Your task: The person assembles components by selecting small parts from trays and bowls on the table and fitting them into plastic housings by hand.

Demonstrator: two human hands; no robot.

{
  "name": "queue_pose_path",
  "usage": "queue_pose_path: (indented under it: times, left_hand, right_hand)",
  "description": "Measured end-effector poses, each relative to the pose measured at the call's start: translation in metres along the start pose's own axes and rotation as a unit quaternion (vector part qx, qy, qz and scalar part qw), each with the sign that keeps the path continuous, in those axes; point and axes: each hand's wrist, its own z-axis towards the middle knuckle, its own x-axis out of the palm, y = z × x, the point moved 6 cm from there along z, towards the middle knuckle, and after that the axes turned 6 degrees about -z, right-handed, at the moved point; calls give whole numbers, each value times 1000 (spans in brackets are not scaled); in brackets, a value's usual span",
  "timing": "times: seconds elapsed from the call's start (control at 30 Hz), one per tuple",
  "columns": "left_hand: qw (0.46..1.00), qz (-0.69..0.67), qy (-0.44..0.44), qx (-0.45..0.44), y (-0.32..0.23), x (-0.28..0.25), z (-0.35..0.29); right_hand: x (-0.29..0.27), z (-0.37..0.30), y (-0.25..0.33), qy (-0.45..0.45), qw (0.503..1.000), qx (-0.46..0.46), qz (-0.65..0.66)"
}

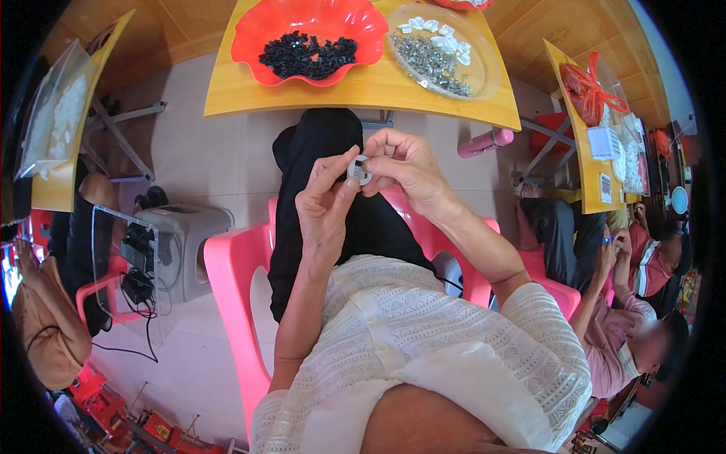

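A small round white piece (358, 177) with a dark slot in it is held up over my lap. My left hand (324, 204) pinches its left and lower edge between thumb and finger. From the other side, my right hand (408, 165) has its thumb and bent fingers closed at the piece's right edge. Whether a smaller part sits between those right fingertips is hidden. Beyond my hands, a red wavy-rimmed bowl (249, 47) on the yellow table (280, 100) contains many small black parts (310, 57). Beside it, a round see-through tray (488, 72) carries small metal parts (431, 64) and white pieces (446, 36).
I sit on a pink plastic chair (227, 261). A pink bottle (485, 142) is below the table's right corner. To the left are a grey bin-like container (189, 234) and a black cable (151, 333). Other people sit at tables on both sides, one in a pink shirt (609, 340).
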Motion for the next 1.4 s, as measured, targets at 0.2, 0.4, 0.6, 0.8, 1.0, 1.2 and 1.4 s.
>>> queue_pose_path:
  times: [0.2, 0.4, 0.6, 0.8, 1.0, 1.2, 1.4]
  left_hand:
    - [998, -50, -18, -23, 0, 0, 0]
    - [998, 34, -53, 17, -6, -9, 0]
    - [994, 72, -72, 30, -5, -14, 1]
    - [987, 127, -84, 57, -6, -14, 1]
    - [961, 232, -98, 110, -10, -13, -1]
    - [927, 257, -106, 252, -35, -8, -5]
    - [924, 236, -102, 284, -43, -2, -12]
  right_hand:
    - [4, -3, 6, -15, 997, -71, -31]
    - [5, -6, 7, -47, 965, -168, -196]
    - [9, -10, 8, -41, 948, -152, -278]
    - [16, -14, 13, -59, 912, -215, -344]
    - [15, -11, 5, -57, 924, -201, -321]
    - [29, -30, 37, -87, 818, -423, -379]
    - [36, -50, 41, -129, 676, -552, -471]
